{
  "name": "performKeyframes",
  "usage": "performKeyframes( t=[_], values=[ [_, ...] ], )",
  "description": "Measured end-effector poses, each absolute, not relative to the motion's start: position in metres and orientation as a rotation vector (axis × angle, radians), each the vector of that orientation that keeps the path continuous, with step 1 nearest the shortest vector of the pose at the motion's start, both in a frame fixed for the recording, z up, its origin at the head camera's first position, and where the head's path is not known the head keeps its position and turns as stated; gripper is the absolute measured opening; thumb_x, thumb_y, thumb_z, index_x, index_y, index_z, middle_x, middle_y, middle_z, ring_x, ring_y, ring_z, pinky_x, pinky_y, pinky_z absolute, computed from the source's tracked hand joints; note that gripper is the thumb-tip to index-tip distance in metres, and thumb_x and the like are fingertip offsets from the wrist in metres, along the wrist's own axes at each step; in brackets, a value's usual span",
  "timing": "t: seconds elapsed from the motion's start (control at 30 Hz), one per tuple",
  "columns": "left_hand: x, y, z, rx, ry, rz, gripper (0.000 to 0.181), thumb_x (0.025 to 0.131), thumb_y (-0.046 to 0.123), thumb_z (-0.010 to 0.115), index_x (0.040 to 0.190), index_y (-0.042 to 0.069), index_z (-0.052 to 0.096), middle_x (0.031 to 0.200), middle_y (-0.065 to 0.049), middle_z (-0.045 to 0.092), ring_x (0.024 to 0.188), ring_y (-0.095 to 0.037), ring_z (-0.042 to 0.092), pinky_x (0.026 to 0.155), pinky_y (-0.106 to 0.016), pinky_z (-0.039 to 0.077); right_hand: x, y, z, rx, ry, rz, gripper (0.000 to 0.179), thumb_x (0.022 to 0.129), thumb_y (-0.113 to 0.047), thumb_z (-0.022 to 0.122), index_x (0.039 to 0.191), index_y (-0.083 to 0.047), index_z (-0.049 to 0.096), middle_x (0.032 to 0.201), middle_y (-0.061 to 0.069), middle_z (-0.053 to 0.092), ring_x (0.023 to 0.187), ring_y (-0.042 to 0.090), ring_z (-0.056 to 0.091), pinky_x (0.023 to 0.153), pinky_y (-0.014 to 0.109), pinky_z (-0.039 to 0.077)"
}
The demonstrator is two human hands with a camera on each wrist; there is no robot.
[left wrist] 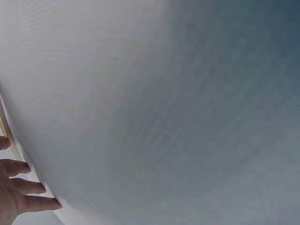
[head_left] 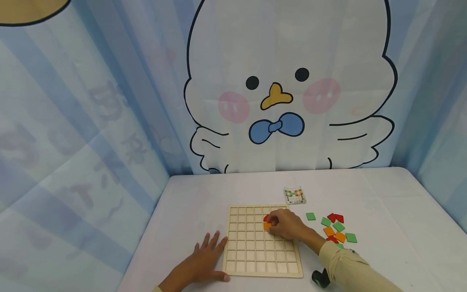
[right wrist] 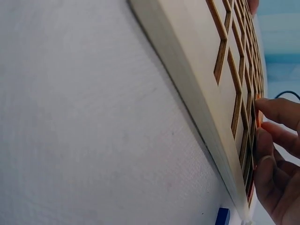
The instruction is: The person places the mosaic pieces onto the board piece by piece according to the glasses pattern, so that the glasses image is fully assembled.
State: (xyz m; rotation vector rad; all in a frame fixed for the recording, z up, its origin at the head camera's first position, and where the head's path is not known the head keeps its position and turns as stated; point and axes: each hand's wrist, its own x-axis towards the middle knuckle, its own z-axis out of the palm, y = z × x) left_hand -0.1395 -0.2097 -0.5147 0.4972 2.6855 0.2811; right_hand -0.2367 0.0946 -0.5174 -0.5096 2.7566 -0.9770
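A square wooden grid board (head_left: 260,267) lies on the white table. My left hand (head_left: 204,259) rests beside its left edge with fingers spread, fingertips at the rim; in the left wrist view only part of this left hand (left wrist: 18,190) shows. Over the upper right cells, my right hand (head_left: 288,225) pinches an orange square tile (head_left: 266,226) low at the grid. A red tile (head_left: 266,218) sits just above it, partly hidden by the fingers. Seen from the right wrist, the fingertips meet around the orange tile (right wrist: 258,112), mostly covered by them.
Loose green (head_left: 310,216), red (head_left: 339,218) and orange tiles (head_left: 328,231) lie scattered right of the board, some behind the right forearm. A small pattern card (head_left: 294,196) lies beyond the board's top right corner. A dark object (head_left: 321,278) is by the right sleeve.
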Motion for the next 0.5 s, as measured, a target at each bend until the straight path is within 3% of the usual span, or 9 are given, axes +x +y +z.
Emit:
performKeyframes(
  t=[0.5],
  values=[
    [-0.1391, -0.2082, -0.5124, 0.481, 2.684, 0.278, 0.109, 0.075, 0.075, 0.068, 0.159, 0.017, 0.029, 0.165, -0.022, 0.020, 0.148, -0.054, 0.018, 0.106, -0.076, 0.031, -0.2351, 0.0942, -0.5160, -0.514, 2.770, -0.956, 0.018, 0.079, -0.014, 0.085, 0.092, -0.014, 0.072, 0.078, -0.007, 0.060, 0.071, 0.010, 0.052, 0.065, 0.029, 0.044]
  ],
)
